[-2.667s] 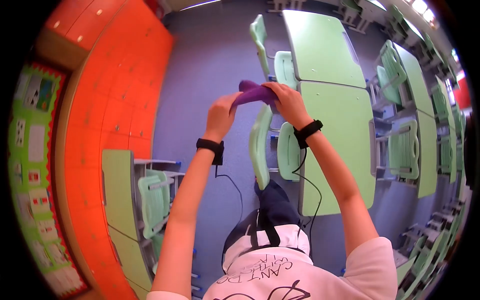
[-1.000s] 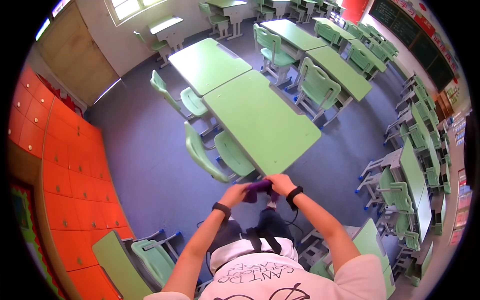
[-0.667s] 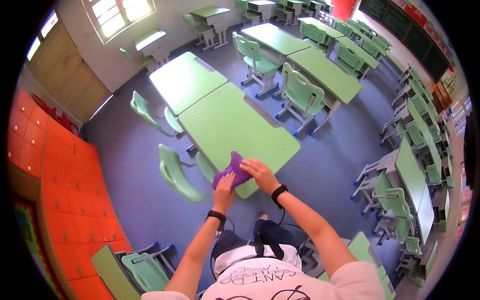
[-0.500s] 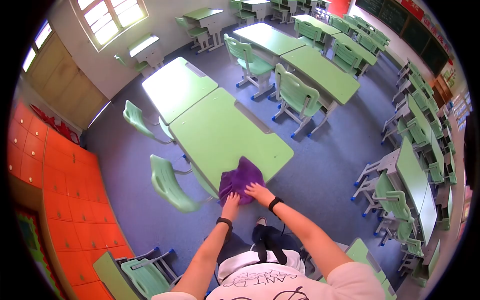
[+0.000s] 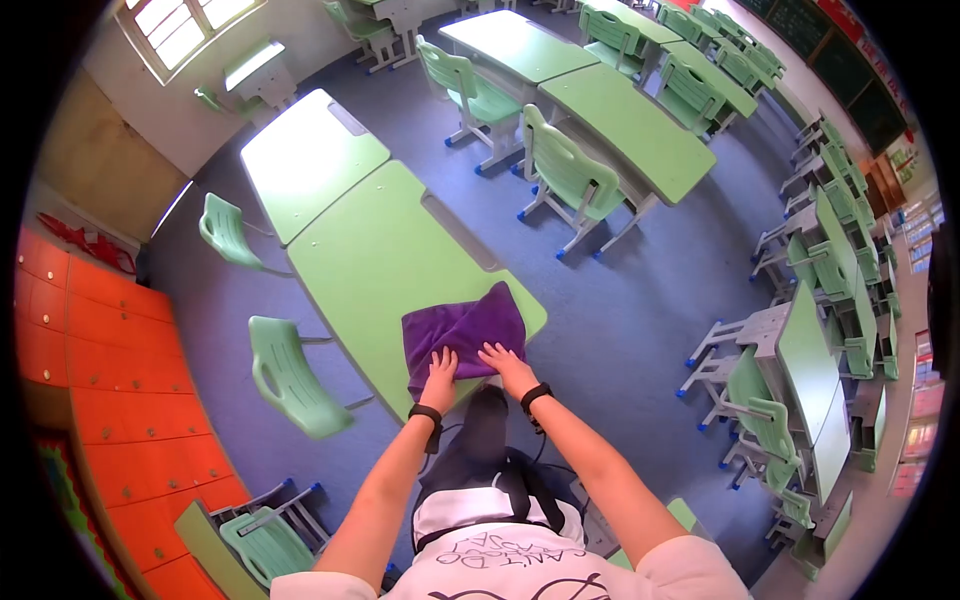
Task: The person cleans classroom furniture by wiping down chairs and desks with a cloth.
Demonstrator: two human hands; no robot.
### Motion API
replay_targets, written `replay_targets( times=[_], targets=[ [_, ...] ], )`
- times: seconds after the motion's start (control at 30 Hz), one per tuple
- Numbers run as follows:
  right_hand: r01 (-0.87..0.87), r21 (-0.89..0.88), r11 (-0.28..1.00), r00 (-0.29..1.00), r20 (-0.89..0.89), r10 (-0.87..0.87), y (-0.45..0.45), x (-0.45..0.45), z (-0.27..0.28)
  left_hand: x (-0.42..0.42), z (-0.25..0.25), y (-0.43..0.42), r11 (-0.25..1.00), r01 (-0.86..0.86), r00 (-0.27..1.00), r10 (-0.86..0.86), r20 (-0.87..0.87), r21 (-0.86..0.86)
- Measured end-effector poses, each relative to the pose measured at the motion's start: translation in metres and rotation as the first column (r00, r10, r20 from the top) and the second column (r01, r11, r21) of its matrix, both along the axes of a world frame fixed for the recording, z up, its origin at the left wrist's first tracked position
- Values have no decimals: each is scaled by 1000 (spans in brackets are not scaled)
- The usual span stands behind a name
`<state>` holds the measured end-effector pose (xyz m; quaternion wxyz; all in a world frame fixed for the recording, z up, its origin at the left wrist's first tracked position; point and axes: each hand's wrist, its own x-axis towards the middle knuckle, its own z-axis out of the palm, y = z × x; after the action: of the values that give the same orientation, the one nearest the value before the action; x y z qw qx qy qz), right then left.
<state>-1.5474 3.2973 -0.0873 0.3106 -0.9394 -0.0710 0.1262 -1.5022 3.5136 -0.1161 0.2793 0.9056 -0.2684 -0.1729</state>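
A purple cloth [image 5: 465, 328] lies spread, with folds, on the near end of a light green desk [image 5: 370, 260]. My left hand [image 5: 440, 377] rests on the cloth's lower edge, its fingers apart and pointing away from me. Just to the right, my right hand [image 5: 508, 368] lies on the same cloth with spread fingers. Both palms face down, and neither hand grips the cloth. Each wrist carries a black band with a cable near it.
Two green chairs [image 5: 290, 375] [image 5: 228, 232] stand left of the desk. Orange cabinets [image 5: 150, 425] line the left side. Another desk [image 5: 630, 130] with a chair [image 5: 568, 170] stands beyond, and more desks [image 5: 808, 345] are on the right. A chair [image 5: 268, 545] is at the lower left.
The purple cloth went from bunched between my hands in the air to spread on the desk. My fingers have opened on it. The view has turned toward the desk.
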Motion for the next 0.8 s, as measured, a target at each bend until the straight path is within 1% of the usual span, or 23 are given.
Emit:
replay_targets(
  times=[0.17, 0.23, 0.27, 0.3, 0.33, 0.4, 0.43, 0.53, 0.57, 0.63, 0.67, 0.7, 0.73, 0.8],
  targets=[
    [22, -31, 999, 1000, 16, -22, -43, 23, 0, 27, 4, -51, 997, 49, 997, -53, 64, 62],
    [4, -28, 1000, 1000, -4, -5, -59, 33, -2, 42, 6, -73, 993, 63, 995, -71, 75, 103],
    [-8, -29, 1000, 1000, -10, 8, -68, 42, -3, 51, 6, -84, 994, 70, 995, -75, 62, 86],
    [-25, -47, 999, 999, -38, 23, -76, 48, 9, 60, 4, -95, 995, 73, 996, -76, 50, 68],
    [-20, -30, 999, 999, -42, 19, -87, 55, 16, 68, 3, -105, 996, 75, 996, -77, 37, 53],
    [-10, 8, 1000, 998, -55, 10, -104, 65, 23, 81, 0, -122, 997, 81, 995, -81, 58, 5],
    [-5, -3, 1000, 999, -45, 5, -115, 71, 18, 88, 0, -131, 996, 85, 994, -84, 70, -20],
    [7, 98, 995, 991, -132, 6, -147, 86, 17, 102, 3, -159, 991, 73, 996, -67, 65, -111],
    [54, 205, 977, 992, -124, -29, -158, 91, 16, 108, 3, -168, 992, 85, 995, -81, 53, -91],
    [160, 218, 963, 962, -252, -103, -182, 106, 41, 118, 2, -190, 990, 82, 994, -73, 81, -117],
    [137, 259, 956, 986, -127, -107, -197, 101, 18, 117, 1, -195, 989, 85, 993, -75, 88, -122],
    [107, 289, 951, 994, 1, -112, -210, 99, 1, 116, 0, -202, 989, 124, 988, -116, 97, -78],
    [143, 267, 953, 984, -146, -107, -218, 98, 9, 116, -4, -211, 985, 170, 981, -166, 105, -28],
    [193, 210, 959, 907, -411, -93, -239, 108, 27, 129, -12, -235, 965, 254, 956, -261, 132, 69]
  ],
)
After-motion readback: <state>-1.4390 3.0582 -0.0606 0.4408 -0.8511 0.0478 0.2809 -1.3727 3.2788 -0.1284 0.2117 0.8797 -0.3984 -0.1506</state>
